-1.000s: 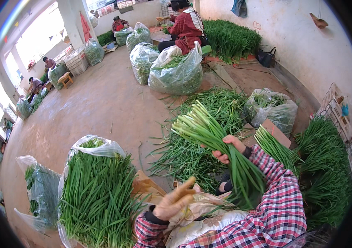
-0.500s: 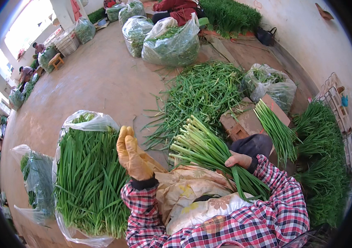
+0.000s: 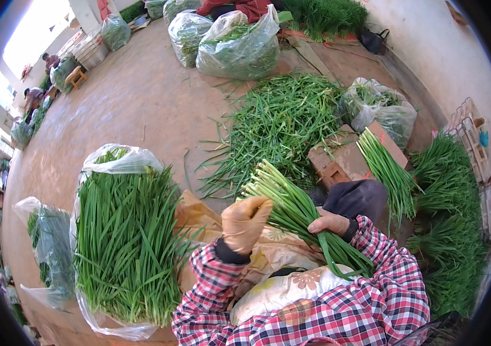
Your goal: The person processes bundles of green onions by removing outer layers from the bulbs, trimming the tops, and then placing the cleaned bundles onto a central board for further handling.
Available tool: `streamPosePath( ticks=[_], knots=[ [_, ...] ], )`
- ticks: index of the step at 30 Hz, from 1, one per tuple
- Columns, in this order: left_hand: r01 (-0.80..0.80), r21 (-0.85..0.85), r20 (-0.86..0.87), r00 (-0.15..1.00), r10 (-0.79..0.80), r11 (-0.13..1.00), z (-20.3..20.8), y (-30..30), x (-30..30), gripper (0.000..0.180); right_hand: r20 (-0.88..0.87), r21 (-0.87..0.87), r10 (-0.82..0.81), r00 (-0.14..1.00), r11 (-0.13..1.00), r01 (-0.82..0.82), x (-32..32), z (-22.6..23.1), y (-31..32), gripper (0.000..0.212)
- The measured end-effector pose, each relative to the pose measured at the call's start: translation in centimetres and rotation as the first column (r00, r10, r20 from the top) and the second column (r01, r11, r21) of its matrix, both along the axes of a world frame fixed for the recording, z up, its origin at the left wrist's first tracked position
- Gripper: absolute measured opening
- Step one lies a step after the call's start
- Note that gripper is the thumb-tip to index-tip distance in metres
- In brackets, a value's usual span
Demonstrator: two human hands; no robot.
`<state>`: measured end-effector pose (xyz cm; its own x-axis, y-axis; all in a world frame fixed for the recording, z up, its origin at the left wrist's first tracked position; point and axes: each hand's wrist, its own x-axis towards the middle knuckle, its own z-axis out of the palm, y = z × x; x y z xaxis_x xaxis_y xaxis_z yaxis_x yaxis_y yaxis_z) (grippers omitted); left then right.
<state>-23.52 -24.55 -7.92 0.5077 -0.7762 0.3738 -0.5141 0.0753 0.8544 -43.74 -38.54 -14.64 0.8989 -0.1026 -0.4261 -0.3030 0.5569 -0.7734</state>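
A broad, loose heap of cut green leaves (image 3: 286, 121) spreads over the brown floor (image 3: 124, 109). Just on the heap's near side I see a slim bunch of long green stalks with pale ends (image 3: 291, 210), slanting above the person's lap. The right hand (image 3: 331, 224) has its grip clamped around that bunch — thumb across the stalks. The left hand (image 3: 247, 224), also on the heap's near side, is by the pale ends with its fingers curled toward the thumb; whether it pinches a stalk I cannot tell. To the heap's right, a second bunch of green stalks (image 3: 386, 173) leans on a brown block (image 3: 335, 164). Left of the heap and nearer sits a large clear plastic bag (image 3: 124, 162) packed with flat green leaves (image 3: 127, 242) — beyond the heap, a bulging clear plastic sack (image 3: 238, 55).
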Motion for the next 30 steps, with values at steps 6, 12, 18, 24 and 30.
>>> streamPosePath(
  ticks=[6, 12, 18, 24, 30],
  knots=[
    [-0.210, -0.312, -0.646, 0.762, -0.045, 0.927, 1.2, 3.1, 4.0, 0.009, 0.083, -0.072, 0.009, 0.996, 0.997, -0.003, -0.3, 1.1, -0.3, 0.071],
    [-0.129, -0.131, 0.520, 0.835, 0.179, 0.983, -1.8, 1.8, 1.9, 0.005, -0.066, -0.145, 0.044, 0.997, 0.988, -0.053, -0.2, 2.9, 0.3, 0.064],
    [-0.164, 0.231, 0.515, 0.857, 0.023, 0.959, -1.8, 1.5, 1.2, 0.015, 0.050, -0.126, 0.073, 0.996, 0.990, -0.066, 0.3, 2.3, 0.8, 0.064],
    [-0.050, 0.548, 0.356, 0.917, -0.178, 0.835, -2.1, 1.3, 2.3, 0.026, 0.028, -0.057, 0.082, 0.996, 0.995, -0.080, 0.5, 2.3, 1.2, 0.061],
    [0.194, 0.559, -0.012, 0.974, -0.226, 0.806, -3.3, 1.2, 3.1, 0.022, -0.026, -0.087, 0.115, 0.993, 0.989, -0.117, 0.5, 1.9, 1.3, 0.057]
  ],
)
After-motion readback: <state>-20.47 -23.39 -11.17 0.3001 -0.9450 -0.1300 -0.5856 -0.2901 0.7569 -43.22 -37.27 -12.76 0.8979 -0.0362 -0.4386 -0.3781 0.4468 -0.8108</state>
